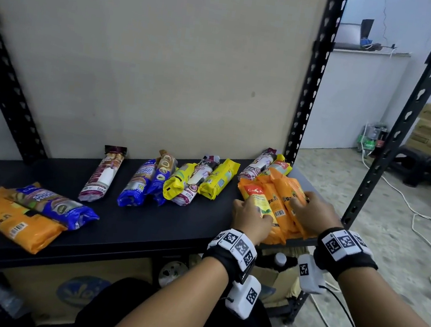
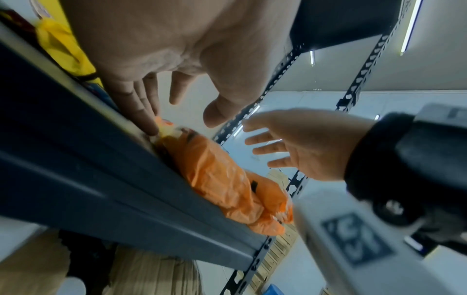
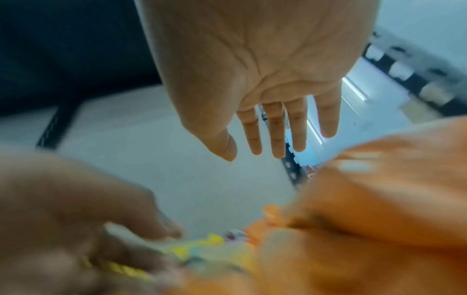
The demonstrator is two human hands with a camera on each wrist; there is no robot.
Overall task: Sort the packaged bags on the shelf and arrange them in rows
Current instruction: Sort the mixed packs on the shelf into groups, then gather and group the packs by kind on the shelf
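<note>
1. Orange bags [image 1: 277, 206] lie stacked at the right near corner of the shelf [image 1: 125, 223], overhanging its edge.
2. Left hand [image 1: 251, 216] rests on the stack's left side, fingers straight and spread.
3. Right hand [image 1: 311, 213] lies over its right side, fingers straight.
4. Other bags [image 1: 193, 182] lie farther left.

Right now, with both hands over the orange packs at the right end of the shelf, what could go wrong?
1. The orange packs overhang the shelf's front edge; a nudge from the left hand or right hand might tip them off.
2. They overlap loosely, so moving one may drag others.
</note>
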